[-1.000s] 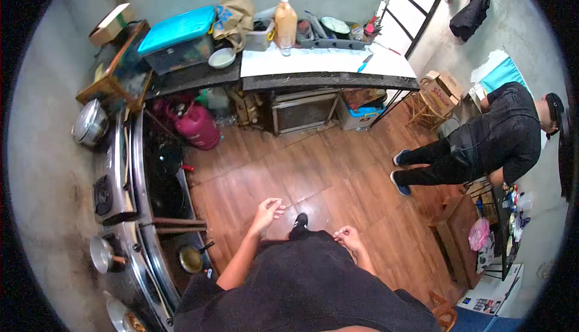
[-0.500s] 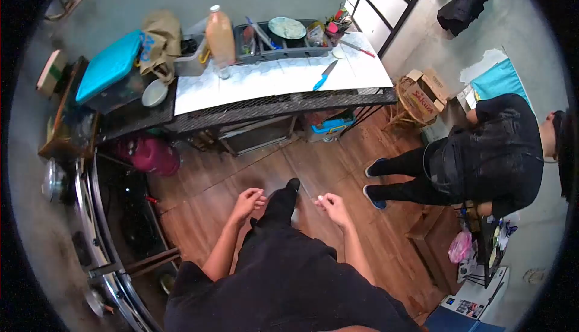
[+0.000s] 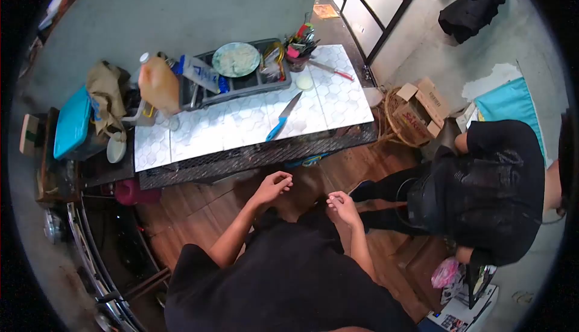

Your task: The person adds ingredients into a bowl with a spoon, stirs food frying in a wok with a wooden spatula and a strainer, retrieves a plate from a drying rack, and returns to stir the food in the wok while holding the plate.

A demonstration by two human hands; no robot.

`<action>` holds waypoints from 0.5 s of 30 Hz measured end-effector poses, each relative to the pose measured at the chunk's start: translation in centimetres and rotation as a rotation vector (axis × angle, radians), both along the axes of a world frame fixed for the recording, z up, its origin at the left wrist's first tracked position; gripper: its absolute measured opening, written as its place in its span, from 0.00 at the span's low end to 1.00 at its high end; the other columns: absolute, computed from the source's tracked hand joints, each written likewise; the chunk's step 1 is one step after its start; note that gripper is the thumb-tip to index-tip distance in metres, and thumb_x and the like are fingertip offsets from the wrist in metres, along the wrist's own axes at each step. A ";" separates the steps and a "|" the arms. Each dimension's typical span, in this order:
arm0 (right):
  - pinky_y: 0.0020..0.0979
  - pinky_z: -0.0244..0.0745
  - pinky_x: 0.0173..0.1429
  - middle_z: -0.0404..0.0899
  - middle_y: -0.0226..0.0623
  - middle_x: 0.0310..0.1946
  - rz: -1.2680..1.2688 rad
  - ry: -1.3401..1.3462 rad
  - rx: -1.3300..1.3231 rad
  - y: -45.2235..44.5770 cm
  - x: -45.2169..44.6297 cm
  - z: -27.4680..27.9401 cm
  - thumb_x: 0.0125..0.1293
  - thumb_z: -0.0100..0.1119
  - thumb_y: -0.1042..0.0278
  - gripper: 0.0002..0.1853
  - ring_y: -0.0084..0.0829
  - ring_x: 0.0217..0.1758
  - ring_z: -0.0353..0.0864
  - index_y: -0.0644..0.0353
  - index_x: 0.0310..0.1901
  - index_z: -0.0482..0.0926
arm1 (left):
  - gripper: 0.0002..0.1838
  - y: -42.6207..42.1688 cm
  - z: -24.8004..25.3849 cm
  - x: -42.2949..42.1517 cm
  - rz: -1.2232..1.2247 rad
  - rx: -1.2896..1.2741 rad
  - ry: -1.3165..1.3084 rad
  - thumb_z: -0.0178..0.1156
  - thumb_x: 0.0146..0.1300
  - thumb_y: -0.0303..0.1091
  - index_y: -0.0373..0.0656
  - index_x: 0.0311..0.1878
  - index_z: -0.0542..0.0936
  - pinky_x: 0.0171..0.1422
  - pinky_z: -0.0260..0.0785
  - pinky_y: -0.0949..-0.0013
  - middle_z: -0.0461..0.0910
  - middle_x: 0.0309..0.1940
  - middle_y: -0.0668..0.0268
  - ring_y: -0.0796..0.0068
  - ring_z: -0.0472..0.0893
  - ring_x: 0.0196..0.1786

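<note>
My left hand hovers in front of the table's near edge, its fingers loosely curled and apart from the thumb, with nothing seen in it. To its right, my right hand is also half-curled in the air, and I see nothing held there. Nearest on the white hexagon-patterned tabletop lies a knife with a blue handle, its blade pointing away to the right. Behind it sits a pale round piece, and a red-handled knife lies farther right. Neither hand touches the table.
A grey tray holds a plate of white food. Left of it stand a jug of orange-brown liquid, a paper bag and a teal-lidded bin. A co-worker bends at right, near a cardboard box.
The table has come closer, and my view has turned so the jug and tray sit farther left. Both hands have moved nearer the table edge. The co-worker remains bent at the right.
</note>
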State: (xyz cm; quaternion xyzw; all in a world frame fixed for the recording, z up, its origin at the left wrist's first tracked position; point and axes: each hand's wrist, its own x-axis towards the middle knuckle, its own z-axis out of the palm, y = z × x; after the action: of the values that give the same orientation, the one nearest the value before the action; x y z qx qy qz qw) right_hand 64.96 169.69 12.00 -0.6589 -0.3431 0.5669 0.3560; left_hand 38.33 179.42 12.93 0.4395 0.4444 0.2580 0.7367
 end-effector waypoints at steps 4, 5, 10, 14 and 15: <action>0.19 0.71 0.35 0.81 0.29 0.34 0.127 0.083 0.051 5.6 10.1 -2.5 0.68 0.55 0.67 0.09 0.18 0.34 0.78 0.59 0.47 0.76 | 0.15 3.0 -1.0 5.4 0.210 0.025 0.015 0.57 0.68 0.41 0.39 0.48 0.77 0.38 0.67 0.80 0.79 0.33 0.71 0.85 0.75 0.33; 0.19 0.72 0.35 0.81 0.30 0.35 0.085 0.067 -0.039 7.9 12.7 -2.5 0.68 0.55 0.66 0.09 0.19 0.34 0.78 0.58 0.47 0.76 | 0.15 2.9 -1.0 6.8 0.335 -0.045 0.020 0.56 0.68 0.41 0.40 0.49 0.76 0.38 0.67 0.80 0.79 0.34 0.71 0.85 0.75 0.34; 0.29 0.77 0.42 0.81 0.38 0.41 -0.207 0.132 -0.105 13.2 24.5 -3.5 0.69 0.52 0.59 0.15 0.30 0.40 0.82 0.56 0.52 0.74 | 0.15 2.0 -2.1 12.6 0.583 -0.196 0.031 0.54 0.69 0.41 0.40 0.51 0.76 0.38 0.69 0.80 0.81 0.38 0.66 0.83 0.77 0.36; 0.39 0.77 0.45 0.77 0.36 0.45 -0.557 0.113 -0.257 13.2 30.5 -9.0 0.63 0.55 0.55 0.21 0.35 0.42 0.81 0.54 0.56 0.71 | 0.14 3.5 -1.8 16.8 0.655 -0.245 0.030 0.55 0.69 0.39 0.40 0.51 0.76 0.37 0.68 0.80 0.81 0.38 0.66 0.83 0.78 0.35; 0.41 0.75 0.47 0.76 0.38 0.47 -0.621 0.079 -0.298 12.7 31.4 -10.4 0.62 0.55 0.56 0.21 0.37 0.45 0.79 0.53 0.55 0.71 | 0.14 4.3 -1.7 17.6 0.643 -0.243 0.021 0.55 0.69 0.39 0.40 0.50 0.76 0.37 0.68 0.80 0.81 0.38 0.66 0.83 0.78 0.35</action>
State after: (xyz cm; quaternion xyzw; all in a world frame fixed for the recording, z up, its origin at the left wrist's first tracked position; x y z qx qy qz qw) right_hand 96.35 182.38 1.63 -0.7542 -0.0256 0.5004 0.4245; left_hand 55.89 183.69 11.21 0.1885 0.5951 0.4176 0.6602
